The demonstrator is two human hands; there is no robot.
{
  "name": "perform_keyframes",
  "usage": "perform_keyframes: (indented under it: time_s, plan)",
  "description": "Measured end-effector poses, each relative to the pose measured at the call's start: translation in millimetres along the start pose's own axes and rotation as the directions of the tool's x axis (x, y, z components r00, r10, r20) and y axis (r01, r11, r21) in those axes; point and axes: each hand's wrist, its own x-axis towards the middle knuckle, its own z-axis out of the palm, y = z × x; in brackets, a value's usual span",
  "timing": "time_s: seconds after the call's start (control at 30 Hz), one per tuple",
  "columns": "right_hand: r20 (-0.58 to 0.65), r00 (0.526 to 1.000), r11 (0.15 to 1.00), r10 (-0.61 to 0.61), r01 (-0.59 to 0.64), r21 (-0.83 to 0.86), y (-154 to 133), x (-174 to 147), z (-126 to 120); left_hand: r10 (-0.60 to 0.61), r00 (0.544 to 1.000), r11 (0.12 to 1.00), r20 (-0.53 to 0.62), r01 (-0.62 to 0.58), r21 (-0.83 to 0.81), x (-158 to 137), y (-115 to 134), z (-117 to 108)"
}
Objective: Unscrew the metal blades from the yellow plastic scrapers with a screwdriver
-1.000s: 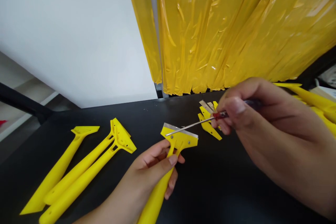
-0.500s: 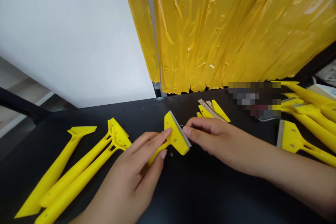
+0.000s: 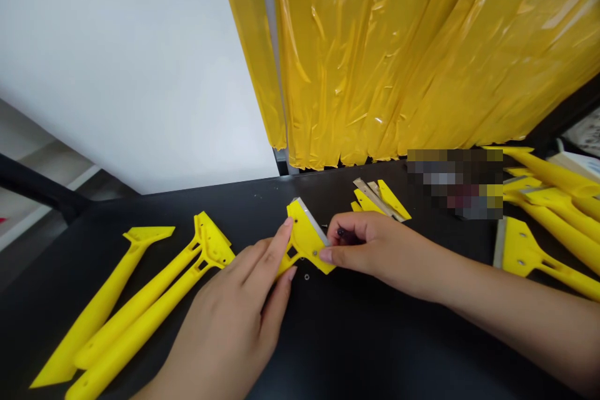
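Note:
My left hand (image 3: 234,306) is closed round the handle of a yellow scraper (image 3: 307,234), its index finger lying along the neck. A pale metal blade edge (image 3: 312,220) runs along the scraper's far right side. Two small holes show in the head; the upper one looks dark, and the lower has metal in it. My right hand (image 3: 375,240) pinches the right corner of the head between thumb and bent fingers. Within its curled fingers is something small and dark that I cannot make out. A tiny nut (image 3: 307,277) lies on the black table below the head.
Several yellow scraper handles (image 3: 140,300) lie to the left. Yellow plates and metal strips (image 3: 382,197) are piled behind my right hand. On the right lie a scraper with a blade (image 3: 520,247) and more yellow handles (image 3: 562,206). Yellow plastic strips (image 3: 375,62) hang at the back.
The scraper has turned over in my left hand, so the openings in its neck now show. My right thumb has moved from the blade's edge onto the head's corner.

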Motion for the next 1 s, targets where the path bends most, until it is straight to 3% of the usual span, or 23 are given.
perform_keyframes:
  time_s: [0.1, 0.3, 0.43, 0.67, 0.87, 1.0]
  plan:
    - [0.030, 0.999, 0.996, 0.025, -0.028, 0.082, 3.6, 2.6, -0.3, 0.000, 1.000, 1.000, 0.009, -0.001, 0.020, -1.3, -0.9, 1.2]
    - [0.215, 0.973, 0.932, 0.082, -0.152, 0.328, 5.4, 3.3, -3.9, -0.026, 0.999, 0.999, 0.032, 0.027, -0.035, 1.6, -1.7, 0.8]
    - [0.146, 0.989, 0.927, 0.039, -0.090, 0.365, -0.7, 4.8, -16.8, 0.029, 0.999, 0.996, 0.045, -0.025, -0.089, 2.3, -5.4, 1.9]
    - [-0.124, 0.992, 0.978, -0.025, 0.050, 0.202, -2.7, 9.5, -51.5, 0.061, 0.997, 0.997, 0.042, -0.058, -0.058, 2.4, -5.8, 0.1]
    - [-0.231, 0.970, 0.997, -0.076, 0.066, -0.050, -2.6, 6.5, -68.9, 0.061, 0.996, 0.985, 0.064, -0.049, -0.166, 3.2, -7.7, 2.3]
    - [-0.223, 0.969, 0.959, -0.110, 0.045, -0.279, -8.5, 1.6, -85.4, 0.029, 0.998, 0.959, 0.055, -0.012, -0.284, 4.9, -10.9, 6.2]
